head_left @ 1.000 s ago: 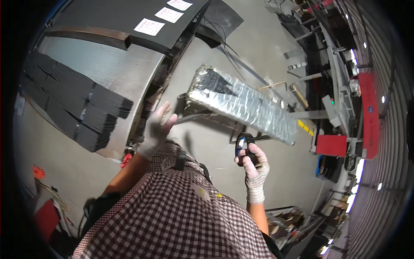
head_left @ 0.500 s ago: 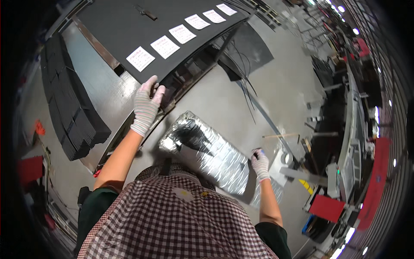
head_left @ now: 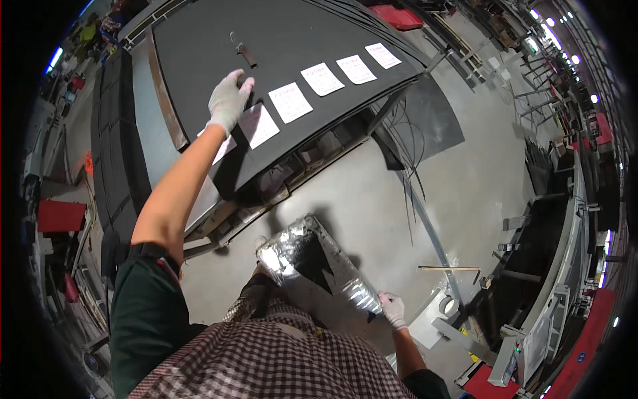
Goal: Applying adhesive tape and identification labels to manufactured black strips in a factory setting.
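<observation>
My left hand (head_left: 229, 101), in a pale knit glove with pinkish fingertips, reaches over the black tabletop (head_left: 196, 43) with fingers and thumb apart and nothing in it. Just beyond its fingertips lies a small tool with a brown handle (head_left: 248, 56) and a thin metal end. White paper labels (head_left: 290, 102) lie in a row along the table's edge; my left wrist partly covers the nearest one. At my waist leans a long bundle wrapped in shiny clear film (head_left: 319, 263), black inside. My right hand (head_left: 392, 309), gloved too, grips its right edge.
A stack of black folded strips (head_left: 116, 146) stands left of the table. Thin black cables (head_left: 409, 143) hang off the table's far corner. On the right, a roll of tape (head_left: 448, 306) sits near a metal bar, with machine frames (head_left: 551, 319) beyond.
My left hand has moved forward over the table, from its near corner toward the brown-handled tool. The wrapped bundle has tilted and shifted with my right hand at its edge. The view has shifted.
</observation>
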`<act>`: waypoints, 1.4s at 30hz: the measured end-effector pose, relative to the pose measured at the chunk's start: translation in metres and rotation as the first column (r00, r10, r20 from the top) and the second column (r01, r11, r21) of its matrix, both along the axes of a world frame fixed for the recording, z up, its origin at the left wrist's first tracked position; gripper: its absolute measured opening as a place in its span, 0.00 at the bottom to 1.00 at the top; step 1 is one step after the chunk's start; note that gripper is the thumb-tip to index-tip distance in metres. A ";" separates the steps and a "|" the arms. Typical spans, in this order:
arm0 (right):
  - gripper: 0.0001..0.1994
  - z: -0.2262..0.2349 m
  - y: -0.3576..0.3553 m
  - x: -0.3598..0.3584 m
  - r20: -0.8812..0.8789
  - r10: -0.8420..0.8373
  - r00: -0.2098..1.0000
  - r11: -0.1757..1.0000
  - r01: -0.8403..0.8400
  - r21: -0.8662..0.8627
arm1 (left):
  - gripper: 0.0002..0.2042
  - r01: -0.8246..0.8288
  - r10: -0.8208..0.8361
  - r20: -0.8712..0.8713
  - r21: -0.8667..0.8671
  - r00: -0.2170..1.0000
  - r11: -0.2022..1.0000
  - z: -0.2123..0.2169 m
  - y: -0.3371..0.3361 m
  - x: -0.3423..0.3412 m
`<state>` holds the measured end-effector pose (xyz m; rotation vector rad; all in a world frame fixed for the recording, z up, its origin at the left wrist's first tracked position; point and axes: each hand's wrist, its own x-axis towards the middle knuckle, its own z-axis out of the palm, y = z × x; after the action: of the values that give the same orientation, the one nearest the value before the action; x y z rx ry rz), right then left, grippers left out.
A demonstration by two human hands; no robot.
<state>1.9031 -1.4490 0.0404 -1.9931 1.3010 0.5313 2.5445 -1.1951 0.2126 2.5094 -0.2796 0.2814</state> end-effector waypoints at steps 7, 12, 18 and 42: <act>0.10 0.030 0.046 -0.011 0.567 -0.281 0.774 0.830 0.492 -0.261 | 0.33 -0.213 0.246 -0.222 0.161 0.944 0.964 -0.022 -0.054 0.133; 0.09 0.087 0.095 0.029 0.645 -0.442 0.624 0.787 0.615 -0.056 | 0.29 -0.217 0.258 -0.343 0.153 0.903 0.964 -0.076 -0.016 0.225; 0.11 0.089 0.094 0.096 0.685 -0.403 0.606 0.855 0.516 0.047 | 0.03 -0.576 -0.550 -0.535 -0.809 0.641 0.116 0.012 0.085 0.144; 0.13 0.106 0.106 0.269 0.808 -0.064 0.586 0.990 0.140 -0.023 | 0.23 -0.624 0.423 -0.459 -0.576 0.781 0.528 -0.223 0.631 -0.160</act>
<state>2.1717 -1.3433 0.1465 -1.8300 0.8245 -0.4938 2.3845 -0.5640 -0.0104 1.7382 0.6371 0.2225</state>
